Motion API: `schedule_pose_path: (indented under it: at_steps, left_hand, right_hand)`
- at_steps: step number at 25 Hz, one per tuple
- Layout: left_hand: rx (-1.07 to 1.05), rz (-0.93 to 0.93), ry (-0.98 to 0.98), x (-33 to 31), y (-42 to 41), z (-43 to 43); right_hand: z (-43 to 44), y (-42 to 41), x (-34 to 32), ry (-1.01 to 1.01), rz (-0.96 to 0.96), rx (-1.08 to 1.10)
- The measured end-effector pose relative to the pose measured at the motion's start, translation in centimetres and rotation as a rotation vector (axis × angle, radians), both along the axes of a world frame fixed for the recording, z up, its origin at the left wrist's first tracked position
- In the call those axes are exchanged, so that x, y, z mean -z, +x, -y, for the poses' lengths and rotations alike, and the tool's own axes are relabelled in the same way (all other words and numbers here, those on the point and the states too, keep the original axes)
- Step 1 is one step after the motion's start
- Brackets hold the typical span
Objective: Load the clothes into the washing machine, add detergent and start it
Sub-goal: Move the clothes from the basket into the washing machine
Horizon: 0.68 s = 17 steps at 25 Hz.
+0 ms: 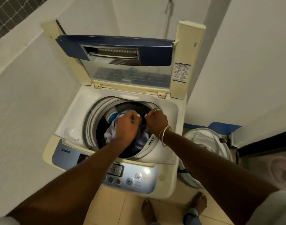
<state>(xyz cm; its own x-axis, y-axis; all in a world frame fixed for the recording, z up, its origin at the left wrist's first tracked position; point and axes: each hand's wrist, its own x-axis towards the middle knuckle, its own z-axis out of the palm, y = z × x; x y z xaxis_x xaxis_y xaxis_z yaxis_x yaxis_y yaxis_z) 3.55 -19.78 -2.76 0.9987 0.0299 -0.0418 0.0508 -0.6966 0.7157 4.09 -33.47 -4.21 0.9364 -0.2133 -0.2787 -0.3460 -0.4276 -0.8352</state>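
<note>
1. Head view: a person bends over the washing machine [165,111], with the clothes [109,132] bunched in its drum [134,108].
2. The left hand [127,125] grips pale fabric, likely to push it down; the right hand [157,121] is curled tight, its hold unclear.
3. Raised for access, the lid [116,46] stands at 12 o'clock; the laundry basket [204,137] waits at 3 o'clock, the control panel [139,181] at 6 o'clock.
</note>
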Motion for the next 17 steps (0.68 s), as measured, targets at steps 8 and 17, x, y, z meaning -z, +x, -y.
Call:
schedule_pose_path:
  at_steps: [8, 17]
  left_hand:
    - [0.135, 0.221, -0.158, 0.4, -1.4, 17.7]
    - [0.261, 0.021, -0.096, 13.6, -3.7, 32.1]
  right_hand:
    - [13.4, -3.7, 0.0, 0.004, 0.311, 0.317]
    - [30.7, -6.2, 12.8, -0.038, 0.056, 0.303]
